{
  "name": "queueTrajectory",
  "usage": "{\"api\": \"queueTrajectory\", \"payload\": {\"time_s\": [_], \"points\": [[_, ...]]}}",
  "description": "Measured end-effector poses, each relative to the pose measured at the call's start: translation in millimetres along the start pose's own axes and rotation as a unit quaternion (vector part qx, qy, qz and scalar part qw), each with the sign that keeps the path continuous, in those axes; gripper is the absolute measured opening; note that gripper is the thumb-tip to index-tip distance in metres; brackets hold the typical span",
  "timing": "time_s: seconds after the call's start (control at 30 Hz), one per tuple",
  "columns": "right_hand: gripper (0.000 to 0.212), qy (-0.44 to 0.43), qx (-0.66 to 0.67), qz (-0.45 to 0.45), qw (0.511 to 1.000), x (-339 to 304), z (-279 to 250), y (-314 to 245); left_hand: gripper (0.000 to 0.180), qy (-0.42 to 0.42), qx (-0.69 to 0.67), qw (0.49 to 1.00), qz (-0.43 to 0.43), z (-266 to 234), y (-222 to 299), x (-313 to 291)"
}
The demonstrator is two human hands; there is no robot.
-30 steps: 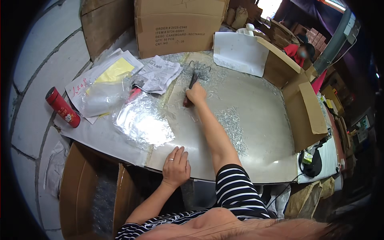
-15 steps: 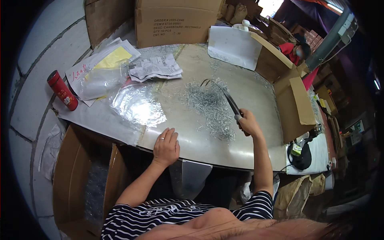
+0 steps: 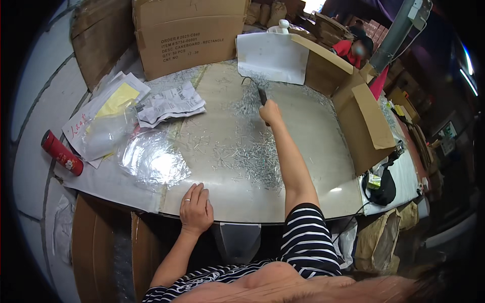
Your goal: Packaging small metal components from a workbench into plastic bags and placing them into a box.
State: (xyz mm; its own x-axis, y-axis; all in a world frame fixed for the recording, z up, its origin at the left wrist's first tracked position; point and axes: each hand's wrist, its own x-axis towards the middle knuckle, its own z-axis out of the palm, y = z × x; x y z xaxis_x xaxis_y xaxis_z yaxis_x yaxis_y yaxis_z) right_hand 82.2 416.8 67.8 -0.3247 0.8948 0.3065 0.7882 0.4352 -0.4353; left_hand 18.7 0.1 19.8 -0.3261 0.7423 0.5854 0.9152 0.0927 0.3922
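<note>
From where I stand, the person's right hand [image 3: 272,112] is stretched toward the far edge of the table [image 3: 313,141], its fingers wrapped snugly round the dark handle of a hooked tool [image 3: 261,95]. The tool's thin curved prongs reach out beyond the fist, over the far middle of the table; whether they touch the surface, I can't tell. Small silvery metal pieces [image 3: 257,161] lie in a loose heap between the outstretched forearm and the middle of the table, with another scatter nearer the far edge, about the tool. The left hand [image 3: 197,214] rests at the near edge, fingers loosely extended and a ring on one of them, with nothing gripped that I can see. Just beyond it, toward the left side, is a shiny sheet of clear plastic [image 3: 151,166], and past that a folded newspaper [image 3: 174,105]. A red flask [image 3: 61,151] lies tilted in my view at the table's left edge, beside papers and a yellow sheet [image 3: 118,98]. A big cardboard box [image 3: 189,50] stands at the far left, a white panel [image 3: 272,58] stands along the far edge, and cardboard flaps [image 3: 364,126] wall in the right side.
</note>
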Motion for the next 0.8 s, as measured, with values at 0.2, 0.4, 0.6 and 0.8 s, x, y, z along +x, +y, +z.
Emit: {"api": "queueTrajectory", "payload": {"time_s": [0.2,0.4,0.6,0.8], "points": [[0.031,-0.203,0.080,0.055,0.974,-85.6,-106.7,-6.6,0.032,0.003,0.009,1.000,-0.009,-0.7,-8.6,-6.2],[0.047,-0.192,0.185,0.007,0.964,-137.8,-186.8,-9.7,0.030,0.012,0.010,1.000,-0.008,4.1,-12.8,-5.8],[0.046,-0.211,0.087,-0.030,0.973,-152.9,-212.6,-9.6,0.028,0.024,0.000,1.000,0.000,7.0,-6.6,-10.2],[0.050,-0.196,0.073,-0.020,0.978,-174.7,-201.5,-7.8,0.028,0.012,-0.002,1.000,-0.003,4.7,-11.5,-10.6]]}}
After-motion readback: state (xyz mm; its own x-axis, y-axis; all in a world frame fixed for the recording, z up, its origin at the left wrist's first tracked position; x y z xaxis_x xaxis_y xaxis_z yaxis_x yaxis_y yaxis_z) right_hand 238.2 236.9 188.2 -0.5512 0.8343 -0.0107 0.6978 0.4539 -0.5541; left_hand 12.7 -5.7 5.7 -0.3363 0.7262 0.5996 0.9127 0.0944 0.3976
